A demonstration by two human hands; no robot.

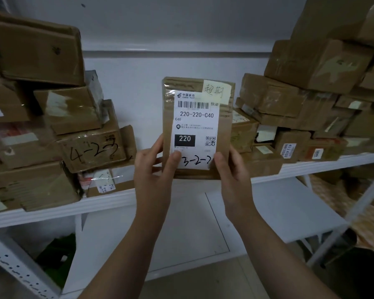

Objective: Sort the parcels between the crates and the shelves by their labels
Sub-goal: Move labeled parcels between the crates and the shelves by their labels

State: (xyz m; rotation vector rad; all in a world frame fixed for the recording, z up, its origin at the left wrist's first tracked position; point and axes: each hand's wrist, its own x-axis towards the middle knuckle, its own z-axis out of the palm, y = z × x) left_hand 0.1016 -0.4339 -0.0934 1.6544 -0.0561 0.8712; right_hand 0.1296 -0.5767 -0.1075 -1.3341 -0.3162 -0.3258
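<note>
Left hand point(154, 169) and right hand point(230, 171) clamp the parcel point(197, 126) by its lower edges. Behind it at centre is open shelf point(108, 203), between box stacks point(84, 145).

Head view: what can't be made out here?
All head view.
label on parcel: address print too small.
Handwritten code: ends under thumbs of left hand and right hand.
Parcel's back: faces away.
green item below shelf: dim, partly behind upright.

body | forearms point(121, 255) bare — both | left hand point(154, 169), right hand point(232, 169) — bare, nails short
</note>
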